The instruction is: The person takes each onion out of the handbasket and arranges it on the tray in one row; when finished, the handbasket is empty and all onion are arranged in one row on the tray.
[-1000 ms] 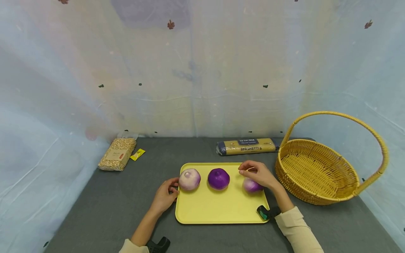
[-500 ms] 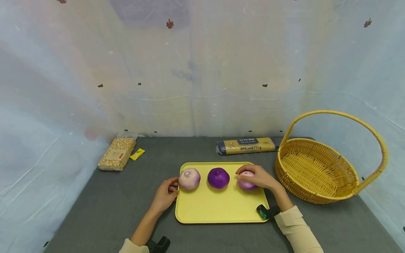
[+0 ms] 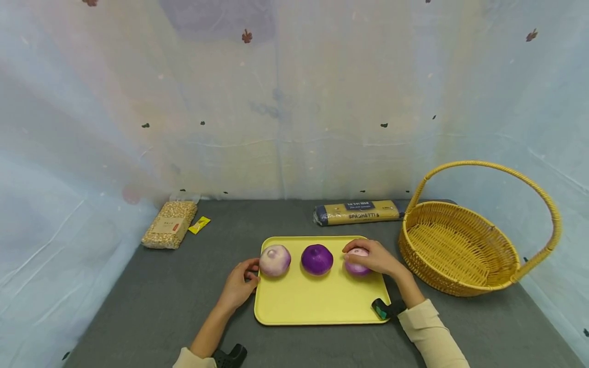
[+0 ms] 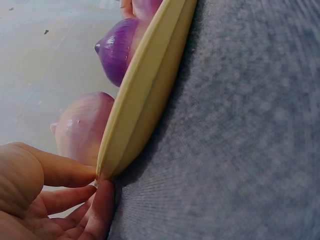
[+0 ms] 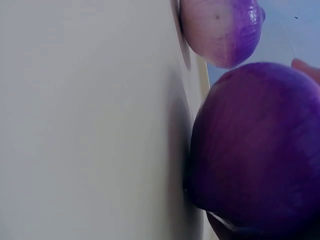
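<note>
Three purple onions lie in a row on a yellow tray [image 3: 313, 306]. The leftmost onion [image 3: 274, 260] is pale, and the middle onion [image 3: 316, 259] is deep purple. At the tray's left edge my left hand [image 3: 239, 284] pinches the rim; in the left wrist view the thumb lies on one side of the rim, with fingers against the other. My right hand [image 3: 375, 257] holds the right-hand onion [image 5: 255, 150] from above, fingers around its sides. That onion's lower part shows close against the tray in the right wrist view, and most of the hand is out of that view.
Right of the tray stands a yellow wicker basket [image 3: 414, 255] with a tall handle. A spaghetti packet [image 3: 363, 213] lies behind the tray. At the back left are a bag of pale grains [image 3: 170, 225] and a small yellow packet [image 3: 199, 225] on the grey tabletop [image 3: 184, 286].
My right hand has shifted slightly left with the right-hand onion, bringing it nearer the middle one; over the last half second it stays put. My left hand has not moved.
</note>
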`<state>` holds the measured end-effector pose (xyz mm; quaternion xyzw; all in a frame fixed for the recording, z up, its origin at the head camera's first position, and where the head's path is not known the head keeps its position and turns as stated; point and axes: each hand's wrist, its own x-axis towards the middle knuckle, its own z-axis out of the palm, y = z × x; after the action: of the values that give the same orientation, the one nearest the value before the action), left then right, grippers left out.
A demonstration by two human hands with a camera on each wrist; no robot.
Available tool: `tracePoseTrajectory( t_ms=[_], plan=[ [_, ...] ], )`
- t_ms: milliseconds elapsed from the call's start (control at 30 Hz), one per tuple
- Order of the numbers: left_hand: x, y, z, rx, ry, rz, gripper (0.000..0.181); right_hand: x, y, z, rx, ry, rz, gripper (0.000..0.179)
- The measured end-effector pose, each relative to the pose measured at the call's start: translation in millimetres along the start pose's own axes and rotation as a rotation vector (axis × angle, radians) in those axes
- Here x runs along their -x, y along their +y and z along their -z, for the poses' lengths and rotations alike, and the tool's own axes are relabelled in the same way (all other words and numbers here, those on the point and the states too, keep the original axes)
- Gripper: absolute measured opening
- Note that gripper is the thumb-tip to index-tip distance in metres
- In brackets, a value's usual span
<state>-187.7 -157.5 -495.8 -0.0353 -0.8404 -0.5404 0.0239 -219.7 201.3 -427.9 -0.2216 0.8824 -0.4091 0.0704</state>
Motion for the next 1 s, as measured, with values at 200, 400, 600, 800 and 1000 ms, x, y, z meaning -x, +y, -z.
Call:
tracePoseTrajectory(
  t_ms=[200,400,600,800,1000],
  plan=[
    [0.7,-1.7,-0.7,-0.005,-0.001,0.001,0.042,-9.4,29,-9,0.033,0.047,0.002,0.026],
    [0.6,-1.5,-0.4,-0.015,0.003,-0.002,0.041,-11.5,38,-10,0.024,0.086,0.033,0.029],
    [0.1,-0.1,0.1,-0.016,0.004,0.005,0.042,-9.7,38,-8,0.041,0.123,0.056,0.030],
    [-0.5,0.2,-0.2,-0.015,0.003,0.003,0.042,-9.1,39,-6,0.018,0.103,0.087,0.032],
    [-0.8,-1.1,-0.4,-0.016,0.006,0.001,0.042,-0.5,12,0,0.027,0.016,0.101,0.034]
  ],
)
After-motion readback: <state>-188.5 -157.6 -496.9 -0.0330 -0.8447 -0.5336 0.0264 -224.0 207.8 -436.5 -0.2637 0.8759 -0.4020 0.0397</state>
